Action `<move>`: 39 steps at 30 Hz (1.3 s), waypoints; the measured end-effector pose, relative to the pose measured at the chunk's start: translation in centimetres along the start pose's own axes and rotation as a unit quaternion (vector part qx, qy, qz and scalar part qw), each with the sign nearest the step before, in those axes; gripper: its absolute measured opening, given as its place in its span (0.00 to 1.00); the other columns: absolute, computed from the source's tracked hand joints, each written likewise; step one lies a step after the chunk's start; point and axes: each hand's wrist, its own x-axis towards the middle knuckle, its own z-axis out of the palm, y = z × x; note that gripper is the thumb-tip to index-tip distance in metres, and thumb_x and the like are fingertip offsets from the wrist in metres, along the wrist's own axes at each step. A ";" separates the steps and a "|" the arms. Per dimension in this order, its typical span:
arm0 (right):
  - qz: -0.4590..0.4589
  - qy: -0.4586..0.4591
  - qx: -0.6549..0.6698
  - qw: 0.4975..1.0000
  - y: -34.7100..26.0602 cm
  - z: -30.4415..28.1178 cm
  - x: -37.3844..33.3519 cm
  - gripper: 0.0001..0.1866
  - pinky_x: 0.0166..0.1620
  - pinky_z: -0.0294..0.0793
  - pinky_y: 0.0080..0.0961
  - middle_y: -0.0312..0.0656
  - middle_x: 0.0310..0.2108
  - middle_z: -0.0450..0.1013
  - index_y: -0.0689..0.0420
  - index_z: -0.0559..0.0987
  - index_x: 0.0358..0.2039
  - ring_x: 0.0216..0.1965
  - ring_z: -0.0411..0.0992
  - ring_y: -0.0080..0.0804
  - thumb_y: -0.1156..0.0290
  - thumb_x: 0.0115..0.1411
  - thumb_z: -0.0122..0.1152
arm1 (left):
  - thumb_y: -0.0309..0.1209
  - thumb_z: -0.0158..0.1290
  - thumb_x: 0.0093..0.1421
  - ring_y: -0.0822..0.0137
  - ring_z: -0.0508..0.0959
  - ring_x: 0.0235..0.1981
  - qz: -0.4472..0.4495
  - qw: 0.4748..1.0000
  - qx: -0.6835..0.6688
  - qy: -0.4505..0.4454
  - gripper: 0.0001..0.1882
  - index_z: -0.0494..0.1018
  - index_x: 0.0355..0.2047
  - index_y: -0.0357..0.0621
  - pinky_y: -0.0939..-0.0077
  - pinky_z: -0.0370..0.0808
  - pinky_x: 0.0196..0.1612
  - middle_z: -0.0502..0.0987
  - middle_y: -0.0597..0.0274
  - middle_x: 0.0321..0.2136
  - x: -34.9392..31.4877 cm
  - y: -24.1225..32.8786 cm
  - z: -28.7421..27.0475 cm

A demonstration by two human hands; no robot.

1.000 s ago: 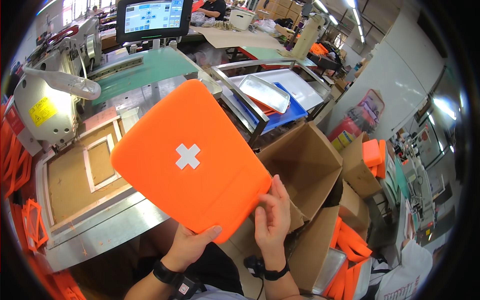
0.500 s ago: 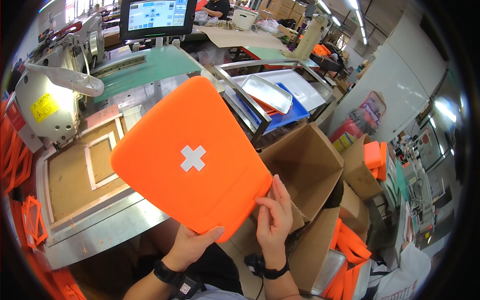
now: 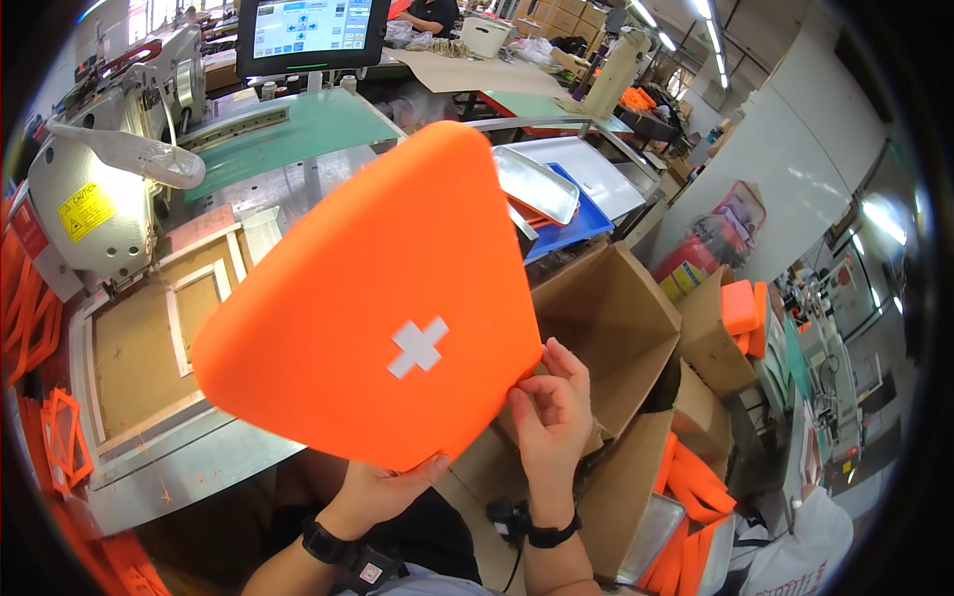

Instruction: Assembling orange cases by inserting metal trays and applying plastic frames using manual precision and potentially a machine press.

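Far left of the left hand stands a pale-grey metal machine head (image 3: 62, 184). Between it and that hand lies a flat tan board (image 3: 121, 348) bordered by pale strips.

The bright-orange, round-cornered case (image 3: 348, 318), of smooth matte material, is held tilted above and between both hands, bearing a flat white cross (image 3: 418, 348). The left hand (image 3: 376, 497) grips its lower edge, thumb on the face; the other fingers are hidden beneath, a hold that appears to support the weight from below.

The right hand (image 3: 555, 417) has its fingers bent in toward the thumb and pinches the case's right-hand edge, judged to steady or angle it; the exact finger contact is partly obscured. Both grips leave the cross uncovered.

Beyond the right hand, a shallow silver metal tray (image 3: 542, 187) rests over a blue rectangular tray (image 3: 588, 211). Just right of the hand, an open brown cardboard box (image 3: 621, 313) faces the person, presumably placed for easy reach. Lower right, bright-orange curved pieces (image 3: 701, 487) lie gathered beside a cardboard flap.
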 end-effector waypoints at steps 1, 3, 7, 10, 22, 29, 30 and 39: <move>0.005 0.001 -0.002 1.000 -0.2 0.0 0.1 0.07 0.58 0.73 0.34 0.50 0.60 0.63 0.63 0.78 0.33 0.63 0.64 0.46 0.85 0.53 0.64 | 0.22 0.63 0.57 0.74 0.79 0.37 0.030 0.999 0.026 -0.005 0.12 0.78 0.42 0.38 0.79 0.77 0.41 0.81 0.65 0.37 0.1 0.0 -0.1; 0.016 0.004 -0.005 1.000 -0.7 -0.1 0.3 0.06 0.59 0.72 0.34 0.50 0.60 0.64 0.63 0.79 0.32 0.62 0.65 0.45 0.85 0.53 0.64 | 0.22 0.63 0.56 0.73 0.80 0.36 0.061 0.997 0.056 -0.011 0.11 0.79 0.41 0.38 0.79 0.77 0.39 0.81 0.65 0.36 0.2 0.0 -0.1; -0.023 -0.016 -0.056 0.998 -0.3 -0.6 0.5 0.07 0.61 0.69 0.36 0.52 0.62 0.64 0.63 0.79 0.30 0.63 0.65 0.46 0.87 0.51 0.61 | 0.22 0.63 0.56 0.73 0.80 0.36 0.079 0.995 0.065 -0.017 0.11 0.79 0.41 0.38 0.79 0.77 0.39 0.81 0.65 0.35 0.2 0.1 -0.2; -0.012 -0.019 -0.026 0.999 -0.1 -0.5 0.7 0.07 0.61 0.68 0.36 0.55 0.64 0.62 0.64 0.77 0.29 0.63 0.65 0.47 0.88 0.51 0.58 | 0.22 0.62 0.57 0.73 0.80 0.36 0.079 0.996 0.046 -0.021 0.11 0.79 0.41 0.39 0.79 0.77 0.40 0.81 0.66 0.35 0.2 0.1 -0.2; -0.027 0.043 0.050 0.997 -0.8 -0.8 0.6 0.07 0.47 0.76 0.25 0.50 0.55 0.68 0.62 0.77 0.31 0.52 0.71 0.35 0.87 0.54 0.54 | 0.23 0.60 0.59 0.74 0.76 0.45 -0.081 0.981 -0.176 0.020 0.18 0.73 0.50 0.38 0.77 0.74 0.48 0.78 0.65 0.44 -0.1 0.0 -0.4; -0.054 0.010 -0.094 0.994 -2.3 -0.3 0.1 0.09 0.36 0.71 0.18 0.39 0.37 0.66 0.61 0.80 0.35 0.34 0.69 0.26 0.84 0.53 0.63 | 0.22 0.59 0.59 0.74 0.76 0.45 -0.078 0.973 -0.214 0.031 0.18 0.73 0.51 0.37 0.77 0.74 0.49 0.78 0.64 0.45 -0.1 -0.3 -0.1; -0.055 0.005 -0.096 0.994 -2.3 -0.4 0.1 0.09 0.36 0.72 0.18 0.39 0.37 0.67 0.61 0.81 0.35 0.34 0.70 0.26 0.84 0.53 0.63 | 0.22 0.59 0.59 0.74 0.76 0.45 -0.083 0.972 -0.220 0.030 0.18 0.73 0.51 0.37 0.77 0.74 0.49 0.78 0.64 0.45 -0.1 -0.2 0.0; -0.141 -0.119 -0.106 0.977 -2.4 -0.3 -1.0 0.18 0.36 0.73 0.24 0.44 0.36 0.72 0.59 0.83 0.36 0.34 0.73 0.36 0.88 0.44 0.56 | 0.21 0.59 0.60 0.75 0.76 0.45 -0.080 0.964 -0.248 0.047 0.18 0.73 0.50 0.37 0.77 0.74 0.48 0.78 0.64 0.45 0.3 -0.3 0.0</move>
